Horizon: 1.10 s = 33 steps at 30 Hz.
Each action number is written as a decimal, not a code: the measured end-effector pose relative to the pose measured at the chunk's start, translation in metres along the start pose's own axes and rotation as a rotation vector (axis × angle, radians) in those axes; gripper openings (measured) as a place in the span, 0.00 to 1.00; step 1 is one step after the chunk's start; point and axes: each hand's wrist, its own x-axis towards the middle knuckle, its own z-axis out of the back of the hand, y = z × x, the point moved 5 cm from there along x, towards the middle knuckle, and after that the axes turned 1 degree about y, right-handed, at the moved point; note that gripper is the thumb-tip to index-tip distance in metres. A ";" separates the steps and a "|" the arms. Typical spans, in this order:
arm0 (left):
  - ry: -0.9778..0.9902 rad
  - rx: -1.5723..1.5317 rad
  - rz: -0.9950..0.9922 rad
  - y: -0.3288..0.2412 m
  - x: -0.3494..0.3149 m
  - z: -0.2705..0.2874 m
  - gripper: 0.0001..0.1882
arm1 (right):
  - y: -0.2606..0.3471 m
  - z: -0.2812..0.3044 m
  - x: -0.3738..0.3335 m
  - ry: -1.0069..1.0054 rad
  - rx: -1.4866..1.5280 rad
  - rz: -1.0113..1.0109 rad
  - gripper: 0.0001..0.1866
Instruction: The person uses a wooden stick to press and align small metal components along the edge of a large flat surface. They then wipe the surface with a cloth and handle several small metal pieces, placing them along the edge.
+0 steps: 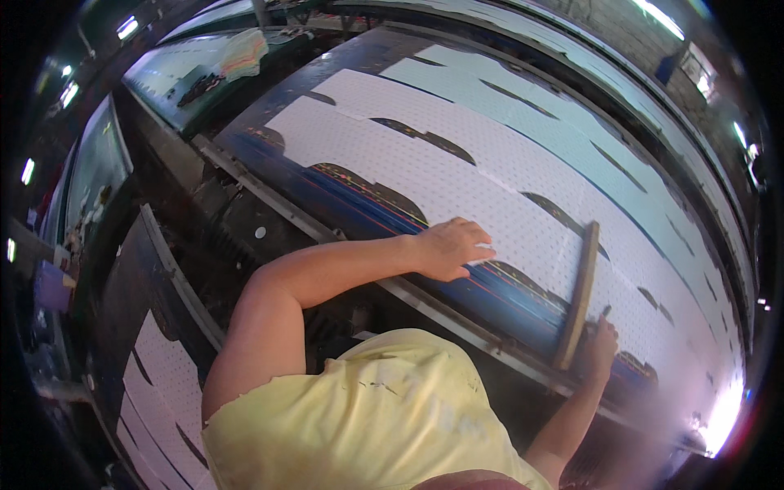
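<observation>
Pale, dotted cut fabric pieces (457, 192) lie in rows on a long, dark, glossy table (282, 175). Over the near edge of these pieces my left hand (454, 248) rests palm down, its fingers spread and holding nothing. Farther right, my right hand (602, 349) is closed beside a long wooden bar (580, 298) that lies across the table. A small dark tip sticks up from its fingers; what it belongs to is too small to make out. Blue-and-red striping (367, 204) shows on the table surface along the near side.
A metal rail (286, 208) borders the table's near edge. Behind to the left, another table (155, 86) bears a crumpled cloth (245, 54). More pale cut pieces (155, 392) lie on a table at lower left. A purple container (53, 286) stands at far left.
</observation>
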 end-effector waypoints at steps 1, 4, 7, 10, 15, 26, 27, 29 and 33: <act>-0.036 -0.012 0.054 0.016 -0.020 0.014 0.33 | 0.012 0.011 -0.002 -0.041 -0.023 -0.036 0.35; -0.135 -0.062 0.196 0.061 -0.082 0.051 0.30 | 0.059 0.033 0.003 -0.165 0.058 -0.009 0.34; -0.202 -0.131 0.289 0.104 -0.137 0.075 0.29 | 0.131 0.054 0.006 -0.222 0.135 0.114 0.34; -0.241 -0.141 0.363 0.143 -0.191 0.081 0.28 | 0.229 0.078 0.008 -0.253 0.164 0.322 0.34; -0.303 -0.342 0.346 0.166 -0.233 0.119 0.35 | 0.357 0.097 0.000 -0.257 0.258 0.461 0.31; -0.215 -1.733 -0.640 -0.032 -0.224 0.335 0.49 | 0.461 0.101 -0.009 -0.256 0.306 0.691 0.26; -0.162 -1.816 -0.669 -0.039 -0.222 0.336 0.47 | 0.468 0.102 -0.010 -0.258 0.318 0.692 0.26; -0.072 -1.930 -0.687 -0.051 -0.218 0.340 0.44 | 0.476 0.102 -0.011 -0.276 0.354 0.677 0.25; 0.041 -2.115 -0.682 -0.067 -0.222 0.343 0.39 | 0.482 0.087 -0.019 -0.258 0.423 0.742 0.25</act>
